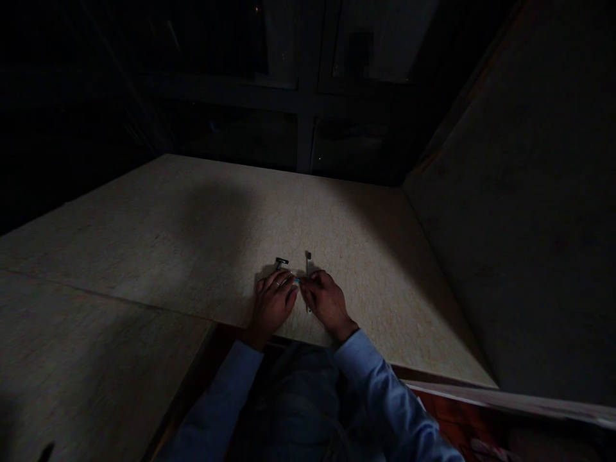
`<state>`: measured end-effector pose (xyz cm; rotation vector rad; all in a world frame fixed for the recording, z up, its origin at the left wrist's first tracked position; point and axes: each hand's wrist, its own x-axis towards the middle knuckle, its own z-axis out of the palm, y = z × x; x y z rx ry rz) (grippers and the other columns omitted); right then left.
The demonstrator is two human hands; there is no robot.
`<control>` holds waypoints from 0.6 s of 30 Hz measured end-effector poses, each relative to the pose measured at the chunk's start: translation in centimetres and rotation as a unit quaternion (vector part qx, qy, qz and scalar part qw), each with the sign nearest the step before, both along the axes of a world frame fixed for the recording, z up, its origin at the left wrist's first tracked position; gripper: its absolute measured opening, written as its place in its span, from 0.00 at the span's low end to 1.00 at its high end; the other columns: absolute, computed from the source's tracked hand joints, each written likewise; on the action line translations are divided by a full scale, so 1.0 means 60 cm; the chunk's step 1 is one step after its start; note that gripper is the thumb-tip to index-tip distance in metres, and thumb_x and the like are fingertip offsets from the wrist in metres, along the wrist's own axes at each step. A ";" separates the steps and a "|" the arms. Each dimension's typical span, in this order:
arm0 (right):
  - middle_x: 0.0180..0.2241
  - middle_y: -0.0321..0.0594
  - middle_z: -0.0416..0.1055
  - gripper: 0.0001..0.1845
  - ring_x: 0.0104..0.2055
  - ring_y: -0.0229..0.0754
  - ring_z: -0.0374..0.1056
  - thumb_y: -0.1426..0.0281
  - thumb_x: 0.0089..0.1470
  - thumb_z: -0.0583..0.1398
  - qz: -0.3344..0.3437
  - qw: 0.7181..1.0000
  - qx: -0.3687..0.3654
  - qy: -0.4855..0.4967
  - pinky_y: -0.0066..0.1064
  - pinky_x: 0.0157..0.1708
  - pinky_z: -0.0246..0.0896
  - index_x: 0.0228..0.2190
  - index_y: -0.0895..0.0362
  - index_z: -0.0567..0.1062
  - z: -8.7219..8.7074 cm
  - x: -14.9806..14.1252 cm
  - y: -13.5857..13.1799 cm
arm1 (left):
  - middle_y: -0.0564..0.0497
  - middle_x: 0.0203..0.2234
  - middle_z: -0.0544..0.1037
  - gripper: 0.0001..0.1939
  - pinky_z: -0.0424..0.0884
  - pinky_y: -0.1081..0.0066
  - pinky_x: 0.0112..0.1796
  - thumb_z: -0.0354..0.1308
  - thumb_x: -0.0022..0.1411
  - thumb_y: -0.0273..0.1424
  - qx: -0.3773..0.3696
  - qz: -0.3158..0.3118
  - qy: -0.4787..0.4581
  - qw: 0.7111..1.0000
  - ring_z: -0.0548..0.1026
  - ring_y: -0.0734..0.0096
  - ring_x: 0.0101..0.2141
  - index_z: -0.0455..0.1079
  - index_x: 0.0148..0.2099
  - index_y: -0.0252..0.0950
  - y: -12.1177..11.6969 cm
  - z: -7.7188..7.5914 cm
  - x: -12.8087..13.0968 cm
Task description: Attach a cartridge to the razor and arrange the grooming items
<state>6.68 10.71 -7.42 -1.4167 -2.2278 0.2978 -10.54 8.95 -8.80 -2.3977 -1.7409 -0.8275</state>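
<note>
My left hand [275,304], with a ring on one finger, rests low over the table, its fingers bent and drawn together. Just beyond its fingertips a small T-shaped thing [282,261] shows a dark crossbar and a pale stem, rather like a razor; its lower part is hidden by the hand. My right hand [326,299] is closed in a pinch close to the left fingertips. A thin blue piece [297,280] shows between the two hands. Under and beside my right fingers lies a narrow, straight strip [308,262] with a dark far end. The dim light hides what the fingers grip.
The pale, speckled tabletop [289,212] spreads ahead and to the left, with a seam on the left. A dark wall or panel [520,212] rises at the right. Dark window frames [304,138] stand behind the table's far edge.
</note>
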 end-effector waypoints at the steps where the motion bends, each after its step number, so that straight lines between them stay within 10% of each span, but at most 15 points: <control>1: 0.46 0.46 0.72 0.13 0.47 0.46 0.71 0.68 0.64 0.59 0.000 1.000 0.000 0.003 0.33 0.46 0.69 0.44 0.49 0.83 -0.001 0.001 0.000 | 0.43 0.54 0.80 0.14 0.66 0.52 0.53 0.54 0.70 0.33 0.000 -0.002 -0.002 1.000 0.73 0.53 0.57 0.75 0.53 0.39 -0.001 0.000 0.000; 18: 0.48 0.47 0.70 0.18 0.50 0.49 0.68 0.61 0.66 0.57 0.047 0.999 0.010 -0.019 0.38 0.49 0.69 0.54 0.47 0.78 -0.002 0.005 0.001 | 0.36 0.55 0.78 0.23 0.67 0.53 0.54 0.55 0.68 0.36 -0.009 0.012 -0.021 1.000 0.73 0.49 0.57 0.67 0.63 0.36 -0.001 -0.014 -0.006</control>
